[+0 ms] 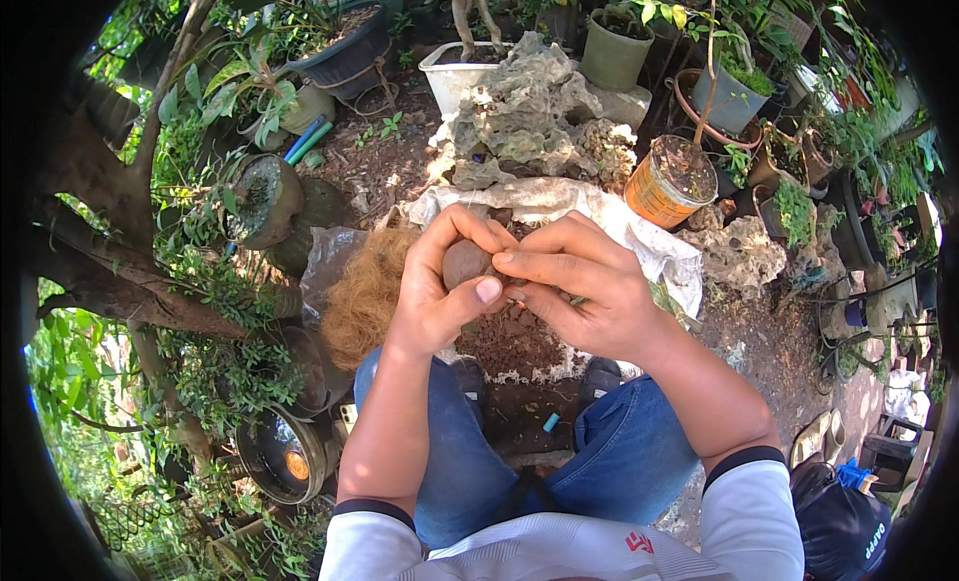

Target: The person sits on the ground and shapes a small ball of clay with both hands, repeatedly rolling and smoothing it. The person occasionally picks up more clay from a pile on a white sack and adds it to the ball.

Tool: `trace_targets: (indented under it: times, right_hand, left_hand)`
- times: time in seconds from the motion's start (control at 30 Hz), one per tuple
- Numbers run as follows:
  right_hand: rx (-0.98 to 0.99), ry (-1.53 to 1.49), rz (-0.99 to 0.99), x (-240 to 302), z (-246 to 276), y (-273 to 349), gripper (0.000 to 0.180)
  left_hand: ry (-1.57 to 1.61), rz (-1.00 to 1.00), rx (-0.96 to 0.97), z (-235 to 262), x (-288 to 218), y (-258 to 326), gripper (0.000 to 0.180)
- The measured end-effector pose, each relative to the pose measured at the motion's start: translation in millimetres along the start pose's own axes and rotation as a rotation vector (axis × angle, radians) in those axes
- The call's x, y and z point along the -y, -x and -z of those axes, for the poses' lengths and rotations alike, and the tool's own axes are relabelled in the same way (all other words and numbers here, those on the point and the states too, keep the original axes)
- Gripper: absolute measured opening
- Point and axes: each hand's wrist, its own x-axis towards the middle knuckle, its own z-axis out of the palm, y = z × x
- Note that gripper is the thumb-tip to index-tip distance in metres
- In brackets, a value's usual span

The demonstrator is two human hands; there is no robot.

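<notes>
A rounded brown clod of earth (464,262) sits at the centre of the scene, cupped in the left hand (440,281), whose fingers curl over its far side and whose thumb crosses beneath it. The right hand (579,291) closes against the clod's right edge, fingertips pinching there. Below the hands, an open white sack (639,243) holds loose brown soil (514,336). A tuft of brown coconut fibre (365,296) lies just left. A grey craggy rock (524,116) stands far, an orange pot (669,181) to its right. Pots crowd every side; little free ground shows.
</notes>
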Motion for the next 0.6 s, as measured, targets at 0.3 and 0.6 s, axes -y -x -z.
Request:
trace_targets:
  times: [0.3, 0.6]
  right_hand:
    - [0.004, -0.017, -0.004, -1.2, -2.3, 0.7, 0.038]
    - [-0.004, -0.015, -0.016, -0.2, -4.1, 2.0, 0.036]
  left_hand:
    - [0.176, 0.069, 0.004, -1.2, -0.7, -0.4, 0.025]
    - [0.119, 0.067, 0.022, -1.2, -1.8, 0.0, 0.026]
